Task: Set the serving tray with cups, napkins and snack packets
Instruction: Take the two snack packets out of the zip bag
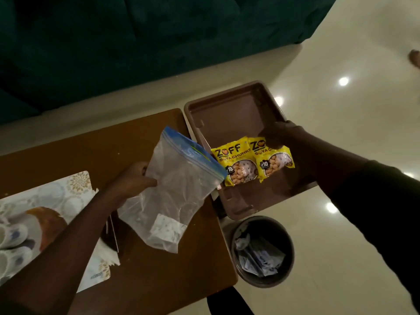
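Note:
A brown serving tray [229, 110] rests at the right end of the wooden table, jutting past its edge. Two yellow snack packets lie side by side inside it. The left packet [236, 163] lies free. My right hand [280, 135] is over the tray with its fingers on the top of the right packet [273, 161]. My left hand [134, 178] holds a clear zip bag [175, 192] with a blue seal above the table, just left of the tray. Something small and white shows at the bag's bottom. White cups [11, 237] stand at the far left.
A patterned placemat [75, 185] covers the table's left part, with white napkins [111, 255] by my left forearm. A dark waste bin [263, 251] with crumpled paper stands on the floor below the tray. A dark green sofa [136, 42] fills the background. The floor is glossy and pale.

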Demonstrator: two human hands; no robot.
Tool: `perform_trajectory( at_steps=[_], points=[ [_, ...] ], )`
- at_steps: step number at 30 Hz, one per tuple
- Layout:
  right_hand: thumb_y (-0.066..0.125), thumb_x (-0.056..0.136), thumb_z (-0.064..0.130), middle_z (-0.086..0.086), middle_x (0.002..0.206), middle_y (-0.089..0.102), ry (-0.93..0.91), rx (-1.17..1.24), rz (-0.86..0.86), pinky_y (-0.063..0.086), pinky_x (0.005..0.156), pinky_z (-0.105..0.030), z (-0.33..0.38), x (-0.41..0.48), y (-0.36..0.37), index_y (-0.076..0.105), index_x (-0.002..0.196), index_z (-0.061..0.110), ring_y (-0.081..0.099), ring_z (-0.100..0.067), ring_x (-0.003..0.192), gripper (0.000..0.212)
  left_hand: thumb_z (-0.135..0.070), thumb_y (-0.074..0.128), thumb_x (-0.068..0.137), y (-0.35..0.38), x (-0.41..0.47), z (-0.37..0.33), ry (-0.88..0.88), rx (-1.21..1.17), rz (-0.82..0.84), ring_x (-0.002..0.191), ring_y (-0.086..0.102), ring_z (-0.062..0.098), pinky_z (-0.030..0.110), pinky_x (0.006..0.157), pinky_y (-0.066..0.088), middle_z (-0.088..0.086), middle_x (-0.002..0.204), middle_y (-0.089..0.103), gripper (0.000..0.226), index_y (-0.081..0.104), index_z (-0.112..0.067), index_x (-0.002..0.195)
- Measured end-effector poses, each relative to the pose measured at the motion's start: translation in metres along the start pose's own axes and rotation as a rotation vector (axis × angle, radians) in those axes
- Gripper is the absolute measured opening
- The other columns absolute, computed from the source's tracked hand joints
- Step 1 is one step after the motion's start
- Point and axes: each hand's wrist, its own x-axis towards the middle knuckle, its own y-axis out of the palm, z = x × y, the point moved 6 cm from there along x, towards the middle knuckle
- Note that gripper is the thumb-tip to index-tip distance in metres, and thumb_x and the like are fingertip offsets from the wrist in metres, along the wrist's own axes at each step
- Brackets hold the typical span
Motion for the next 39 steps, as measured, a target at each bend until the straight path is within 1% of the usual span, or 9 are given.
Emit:
perform_trajectory(
  at_steps=[5, 12, 18, 21, 28, 31, 33, 35, 39],
  points=[
    [0.044, 0.094, 0.027, 0.000, 0.152, 0.039, 0.047, 0.187, -0.145, 0.041, 0.108, -0.044, -0.017, 0.024, 0.008, 0.042, 0.140, 0.039, 0.037, -0.027, 0.140, 0.048, -0.004, 0.070, 0.082, 0.007, -0.002, -0.006, -0.046, -0.067, 0.019, 0.084, 0.067, 0.013, 0.028, 0.061, 0.050, -0.007, 0.092, 0.069, 0.034, 0.062, -0.021, 0.111],
    [0.062, 0.083, 0.009, -0.015, 0.132, 0.052, 0.006, 0.522, -0.547, 0.050, 0.077, -0.039, -0.024, 0.025, 0.007, 0.053, 0.129, 0.017, 0.055, -0.037, 0.115, 0.047, 0.003, 0.064, 0.084, 0.009, 0.000, -0.008, -0.115, -0.273, -0.019, 0.081, 0.066, 0.020, 0.025, 0.052, 0.051, 0.008, 0.105, 0.068, 0.046, 0.055, -0.013, 0.126],
    [0.061, 0.084, 0.010, -0.014, 0.124, 0.060, -0.032, 0.950, -0.702, 0.051, 0.090, -0.040, -0.007, -0.003, -0.012, 0.061, 0.119, 0.010, 0.060, -0.031, 0.108, 0.035, 0.002, 0.061, 0.085, 0.006, -0.004, -0.001, -0.153, -0.402, 0.008, 0.102, 0.065, 0.037, 0.049, 0.089, 0.052, 0.017, 0.118, 0.066, 0.048, 0.053, -0.009, 0.131],
    [0.063, 0.088, 0.021, -0.006, 0.105, 0.070, 0.017, 1.347, -0.813, 0.050, 0.084, -0.032, 0.020, -0.032, -0.011, 0.066, 0.109, 0.010, 0.064, -0.017, 0.093, 0.023, 0.004, 0.059, 0.085, 0.002, -0.012, -0.001, -0.142, -0.533, -0.025, 0.094, 0.065, 0.034, 0.048, 0.086, 0.051, 0.019, 0.116, 0.066, 0.044, 0.054, -0.007, 0.128],
    [0.069, 0.064, 0.070, -0.001, 0.118, 0.066, -0.103, 1.937, -0.412, 0.056, 0.088, -0.046, 0.151, -0.089, 0.016, 0.047, 0.122, 0.033, 0.066, -0.018, 0.107, 0.073, 0.011, 0.049, 0.087, -0.017, -0.032, 0.007, -0.044, -0.825, -0.078, 0.092, 0.065, 0.027, 0.040, 0.084, 0.052, 0.013, 0.105, 0.066, 0.044, 0.054, -0.007, 0.127],
    [0.075, 0.067, 0.059, -0.013, 0.117, 0.065, -0.143, 1.859, -0.369, 0.055, 0.087, -0.053, 0.192, -0.096, 0.009, 0.041, 0.126, 0.026, 0.067, -0.027, 0.104, 0.076, 0.011, 0.049, 0.087, -0.021, -0.045, 0.014, 0.021, -0.899, -0.047, 0.092, 0.065, 0.026, 0.038, 0.084, 0.053, 0.013, 0.103, 0.066, 0.038, 0.058, -0.009, 0.119],
    [0.076, 0.075, 0.037, -0.007, 0.113, 0.067, -0.138, 1.874, -0.418, 0.057, 0.083, -0.050, 0.204, -0.096, 0.003, 0.051, 0.111, 0.028, 0.068, -0.027, 0.102, 0.045, 0.005, 0.056, 0.087, -0.022, -0.052, 0.018, 0.066, -0.940, -0.009, 0.098, 0.066, 0.028, 0.041, 0.088, 0.053, 0.013, 0.108, 0.067, 0.036, 0.059, -0.010, 0.119],
    [0.068, 0.081, 0.012, -0.003, 0.105, 0.069, -0.135, 1.947, -0.469, 0.060, 0.072, -0.040, 0.210, -0.097, 0.000, 0.057, 0.104, 0.025, 0.070, -0.029, 0.097, 0.028, -0.013, 0.066, 0.082, -0.027, -0.059, 0.024, 0.094, -0.994, 0.011, 0.102, 0.066, 0.025, 0.039, 0.087, 0.053, 0.007, 0.110, 0.070, 0.034, 0.060, -0.015, 0.115],
    [0.047, 0.089, -0.012, -0.010, 0.093, 0.069, -0.156, 2.026, -0.425, 0.054, 0.054, -0.024, 0.211, -0.105, -0.001, 0.055, 0.118, 0.005, 0.070, -0.013, 0.072, 0.034, -0.047, 0.062, 0.078, -0.046, -0.068, 0.045, 0.106, -0.968, -0.047, 0.102, 0.053, 0.018, 0.036, 0.085, 0.041, -0.002, 0.115, 0.058, 0.055, 0.053, -0.025, 0.128]
  ],
)
